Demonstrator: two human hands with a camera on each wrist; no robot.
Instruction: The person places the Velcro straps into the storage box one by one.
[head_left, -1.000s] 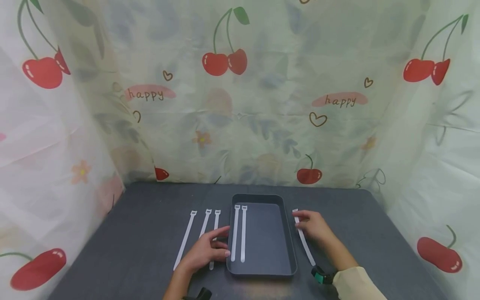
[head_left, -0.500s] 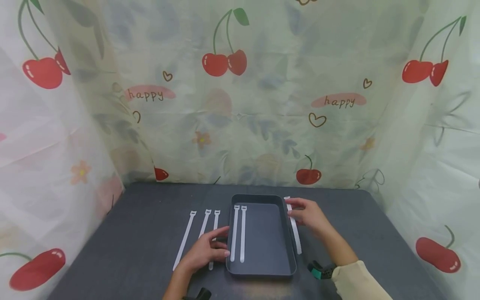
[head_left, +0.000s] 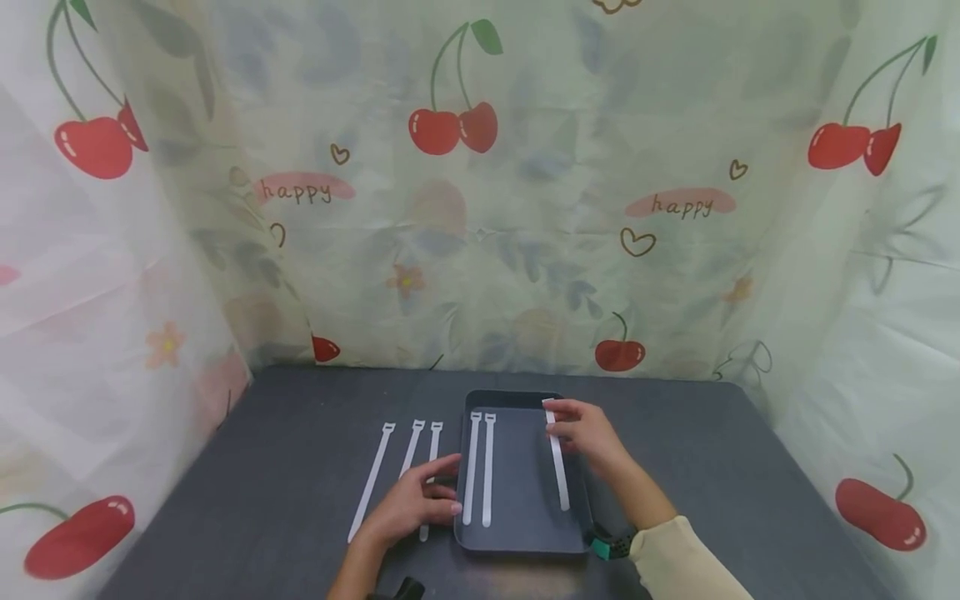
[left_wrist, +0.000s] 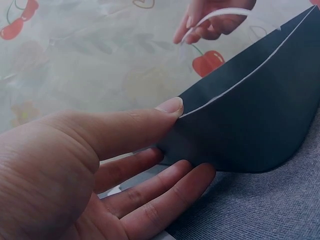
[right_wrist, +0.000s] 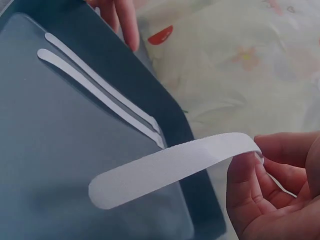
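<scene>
My right hand (head_left: 588,433) pinches a white hook-and-loop cable tie (right_wrist: 165,170) near its slotted head; the tie's round-ended tail hangs over the right half of a dark grey tray (head_left: 525,552). Two more white cable ties (head_left: 489,467) lie side by side along the tray's left inner wall. At that side, my left hand (head_left: 412,504) rests against the tray, its fingers fairly straight. Its thumb (left_wrist: 170,106) meets the rim, and the fingertips (left_wrist: 202,172) touch the outer wall lower down.
Left of the tray, three white cable ties, one of them the outermost tie (head_left: 372,479), lie on the dark grey table (head_left: 285,467); my left hand partly covers the others. A cherry-print curtain (head_left: 525,250) encloses the back and sides.
My right hand has carried its cable tie leftward from the table at the tray's right to above the tray's inside. The left hand stays in place at the tray's left side.
</scene>
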